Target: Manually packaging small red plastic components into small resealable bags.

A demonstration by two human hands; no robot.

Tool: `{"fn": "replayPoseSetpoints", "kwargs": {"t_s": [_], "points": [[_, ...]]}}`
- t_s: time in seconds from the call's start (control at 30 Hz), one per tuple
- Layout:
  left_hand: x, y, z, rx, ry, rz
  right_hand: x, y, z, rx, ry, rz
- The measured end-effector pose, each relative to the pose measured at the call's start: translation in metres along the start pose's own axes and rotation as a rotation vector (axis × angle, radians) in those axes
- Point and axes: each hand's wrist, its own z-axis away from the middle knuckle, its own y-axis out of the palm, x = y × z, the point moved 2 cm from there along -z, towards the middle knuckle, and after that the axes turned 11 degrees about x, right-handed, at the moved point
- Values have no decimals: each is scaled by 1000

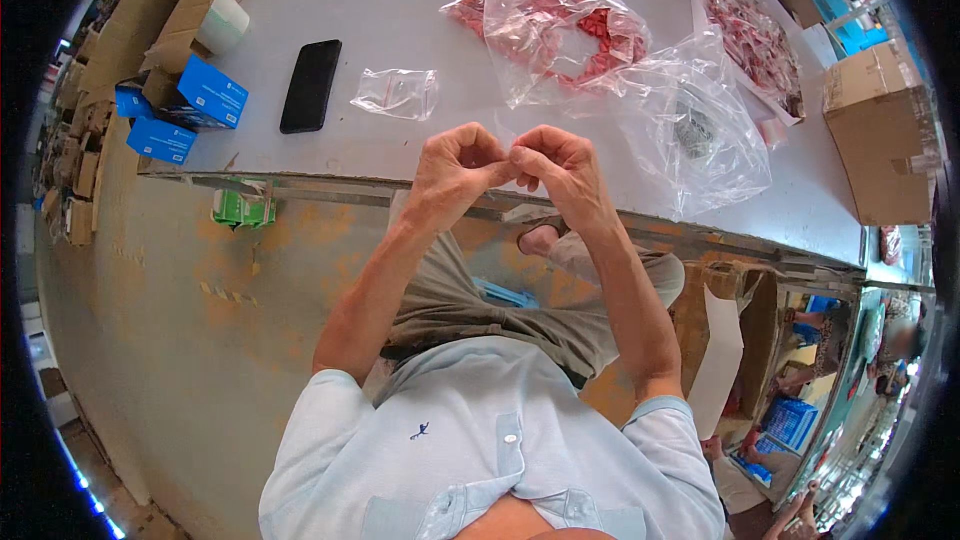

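Over the table's near edge, my left hand [462, 168] and my right hand [560, 168] meet with thumbs and fingertips pinched together. A faint, see-through bit shows just above the fingertips, too small and thin to name. A small clear plastic bag [396, 93] lies flat just beyond my left hand. Left of that bag is a black smartphone [311, 86]. Beyond my right hand, a large clear bag [565, 25] holds red-and-white pieces. Nearer, another clear bag [690, 130] lies crumpled, with small grey metallic pieces inside.
Blue cartons [210, 92] stand at the table's left end beside an open cardboard box [185, 15]. A tray of red pieces [750, 35] and a brown box [878, 130] are on the right. Below the table's right side is an open carton [745, 340]. Other people sit farther right.
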Motion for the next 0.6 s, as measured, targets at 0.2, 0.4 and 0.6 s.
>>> {"fn": "replayPoseSetpoints", "kwargs": {"t_s": [0.2, 0.4, 0.6], "points": [[-4, 3, -2, 70, -55, 32, 3, -7, 6, 0, 5, 15], [9, 12, -6, -37, -27, 51, -7, -4, 10, -156, -139, 249], [5, 29, -9, -157, 16, -89, -11, -4, 10, -263, -121, 231]]}}
